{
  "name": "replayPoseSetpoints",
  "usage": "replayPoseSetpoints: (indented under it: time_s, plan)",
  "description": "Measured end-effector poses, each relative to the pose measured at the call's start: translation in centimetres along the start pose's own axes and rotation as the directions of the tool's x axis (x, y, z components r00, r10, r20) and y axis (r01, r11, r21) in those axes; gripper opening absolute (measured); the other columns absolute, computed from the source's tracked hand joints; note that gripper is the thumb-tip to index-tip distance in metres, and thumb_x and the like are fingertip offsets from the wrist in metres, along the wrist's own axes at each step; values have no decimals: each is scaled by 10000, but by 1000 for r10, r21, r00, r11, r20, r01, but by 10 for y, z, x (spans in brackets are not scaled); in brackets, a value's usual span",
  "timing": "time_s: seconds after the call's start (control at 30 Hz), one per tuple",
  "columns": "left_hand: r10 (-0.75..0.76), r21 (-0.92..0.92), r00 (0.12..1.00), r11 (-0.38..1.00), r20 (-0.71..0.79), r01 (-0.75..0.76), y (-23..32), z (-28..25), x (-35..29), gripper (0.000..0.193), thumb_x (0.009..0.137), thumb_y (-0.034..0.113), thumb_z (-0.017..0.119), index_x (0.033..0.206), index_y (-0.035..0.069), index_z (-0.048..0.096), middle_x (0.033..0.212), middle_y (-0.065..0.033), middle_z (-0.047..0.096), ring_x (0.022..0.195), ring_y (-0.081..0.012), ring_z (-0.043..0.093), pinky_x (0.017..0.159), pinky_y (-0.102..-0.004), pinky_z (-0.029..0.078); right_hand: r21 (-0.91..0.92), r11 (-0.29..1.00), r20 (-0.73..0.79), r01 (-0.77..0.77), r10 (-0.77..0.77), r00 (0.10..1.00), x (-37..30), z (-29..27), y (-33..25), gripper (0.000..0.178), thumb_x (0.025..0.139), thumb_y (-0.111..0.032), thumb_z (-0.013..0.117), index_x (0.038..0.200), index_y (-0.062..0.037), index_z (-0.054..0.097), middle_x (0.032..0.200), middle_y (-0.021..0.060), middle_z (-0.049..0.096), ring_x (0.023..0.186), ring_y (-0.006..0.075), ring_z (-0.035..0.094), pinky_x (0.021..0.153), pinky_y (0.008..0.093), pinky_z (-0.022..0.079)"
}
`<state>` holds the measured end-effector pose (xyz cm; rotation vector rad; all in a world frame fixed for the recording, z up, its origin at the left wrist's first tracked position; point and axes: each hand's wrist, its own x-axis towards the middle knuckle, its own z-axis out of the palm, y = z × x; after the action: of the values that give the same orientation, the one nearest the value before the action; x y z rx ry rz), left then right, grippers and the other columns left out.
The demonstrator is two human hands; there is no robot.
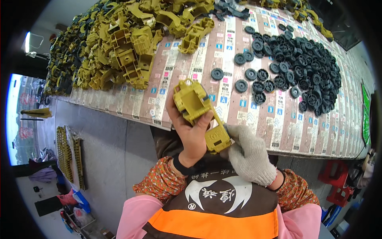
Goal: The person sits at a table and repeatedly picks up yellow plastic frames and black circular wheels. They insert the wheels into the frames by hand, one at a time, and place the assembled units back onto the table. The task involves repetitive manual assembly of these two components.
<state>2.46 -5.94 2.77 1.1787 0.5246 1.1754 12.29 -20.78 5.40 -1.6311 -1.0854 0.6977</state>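
Note:
My bare left hand is wrapped round a yellow plastic toy truck body, its thumb lying across the middle. The body is tilted, with an open box-shaped bed at its upper end and a flat part at the lower end. At that lower right end, my right hand, in a whitish knitted glove, is closed with its fingers against the truck body's side. A small dark bit shows by the gloved fingertips; what it is, I cannot make out.
Beyond my left hand is a big heap of yellow toy truck bodies on the table. Black toy wheels lie piled to the right, several of them loose nearer me. Red stools stand on the floor at the right.

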Motion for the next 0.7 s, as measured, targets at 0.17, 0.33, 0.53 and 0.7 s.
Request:
replayPoseSetpoints:
  time_s: [0.17, 0.33, 0.53, 0.7]
  plan:
    - [365, 393, 922, 835, 130, -386, -4, -4, -16, 1048, 843, 235, 930, 1582, 11, 222, 1502, -141, 366, 1415, -287, 425, 1196, -444, 369, -105, 991, 77, -78, 87, 993, 9, -11, -23, 470, 860, -57, 669, 1321, -39, 580, 958, 254, 704, 849, 469, 725, 721, 492, 581]
    - [134, 95, 991, 987, -20, -131, -4, 8, -8, 916, 914, 118, 850, 1586, 84, 228, 1470, -118, 428, 1332, -242, 521, 1145, -406, 441, -265, 957, 170, -118, 167, 971, 28, -15, -37, 664, 856, -315, 791, 1400, -45, 523, 1042, 266, 718, 913, 469, 731, 792, 534, 580]
    - [-174, -225, 972, 952, 157, 207, 9, 12, 26, 926, 1006, 60, 712, 1675, 183, 84, 1509, -133, 413, 1385, -238, 482, 1150, -402, 446, -219, 955, 145, -201, 235, 961, 70, -27, -38, 757, 863, -424, 801, 1411, 1, 500, 1037, 275, 718, 984, 466, 734, 853, 517, 579]
    - [-228, -147, 969, 960, 90, 240, 6, -22, 34, 690, 1041, 91, 636, 1631, 200, 294, 1372, -70, 505, 1238, -181, 568, 1035, -299, 494, 175, 865, 234, -471, 428, 873, 147, -77, -35, 522, 905, -334, 777, 1204, 50, 588, 916, 95, 700, 671, 130, 690, 548, 284, 570]
